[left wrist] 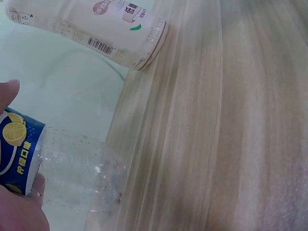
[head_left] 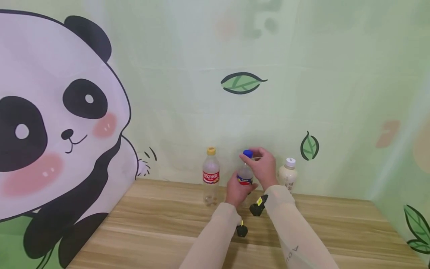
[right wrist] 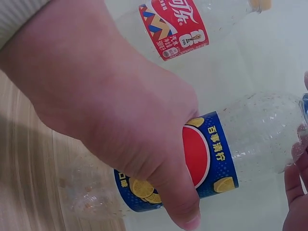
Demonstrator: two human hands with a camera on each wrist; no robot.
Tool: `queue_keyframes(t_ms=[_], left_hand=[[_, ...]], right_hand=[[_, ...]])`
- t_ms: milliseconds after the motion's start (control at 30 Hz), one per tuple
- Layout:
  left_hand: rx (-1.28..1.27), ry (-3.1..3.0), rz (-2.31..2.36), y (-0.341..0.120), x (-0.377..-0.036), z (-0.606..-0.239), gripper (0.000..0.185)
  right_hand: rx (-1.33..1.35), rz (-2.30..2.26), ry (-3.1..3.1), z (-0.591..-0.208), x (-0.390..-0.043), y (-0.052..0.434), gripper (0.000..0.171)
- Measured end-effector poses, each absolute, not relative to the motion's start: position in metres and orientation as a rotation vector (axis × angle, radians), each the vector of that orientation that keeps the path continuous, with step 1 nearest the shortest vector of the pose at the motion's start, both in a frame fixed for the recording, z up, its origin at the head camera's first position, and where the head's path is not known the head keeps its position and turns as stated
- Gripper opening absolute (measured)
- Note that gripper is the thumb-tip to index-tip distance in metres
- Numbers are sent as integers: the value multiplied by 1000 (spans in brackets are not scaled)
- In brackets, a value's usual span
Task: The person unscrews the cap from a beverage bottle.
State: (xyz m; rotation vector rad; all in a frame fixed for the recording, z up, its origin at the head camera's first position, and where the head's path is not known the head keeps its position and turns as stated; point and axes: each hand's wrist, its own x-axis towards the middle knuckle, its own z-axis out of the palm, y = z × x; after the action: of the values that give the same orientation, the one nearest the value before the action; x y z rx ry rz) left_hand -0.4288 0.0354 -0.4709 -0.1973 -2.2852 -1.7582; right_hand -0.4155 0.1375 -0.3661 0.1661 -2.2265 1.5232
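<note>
A clear plastic bottle (right wrist: 260,130) with a blue lemon-pattern label stands at the middle of the table. My left hand (head_left: 236,189) grips it round the label, thumb across the front, as the right wrist view shows. At its top, my right hand (head_left: 263,166) pinches the blue cap (head_left: 248,153) between thumb and fingers. Only the fingertips (right wrist: 293,185) of that hand show at the right edge of the right wrist view. The cap appears to sit on the bottle's neck. Through the clear plastic, the bottle looks nearly without liquid.
Left of the hands stands a clear bottle with a red label and yellow cap (head_left: 211,151). To the right, partly behind the right forearm, is a pale bottle with a white cap (head_left: 290,162). A panda-print backdrop (head_left: 188,93) rises behind the wooden table (head_left: 151,213).
</note>
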Motion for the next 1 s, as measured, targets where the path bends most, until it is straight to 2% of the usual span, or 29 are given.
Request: queue_keyframes(t_ms=[433,1000], left_hand=[[-187,-2263,-1742,33,-422,-468,63],[-436,-2292,-1754,17,-393,-457,60]], right_hand=[[217,1488,-2251,-358,-409,141,53],[280,1530,-2239,-349,-385,151,55]])
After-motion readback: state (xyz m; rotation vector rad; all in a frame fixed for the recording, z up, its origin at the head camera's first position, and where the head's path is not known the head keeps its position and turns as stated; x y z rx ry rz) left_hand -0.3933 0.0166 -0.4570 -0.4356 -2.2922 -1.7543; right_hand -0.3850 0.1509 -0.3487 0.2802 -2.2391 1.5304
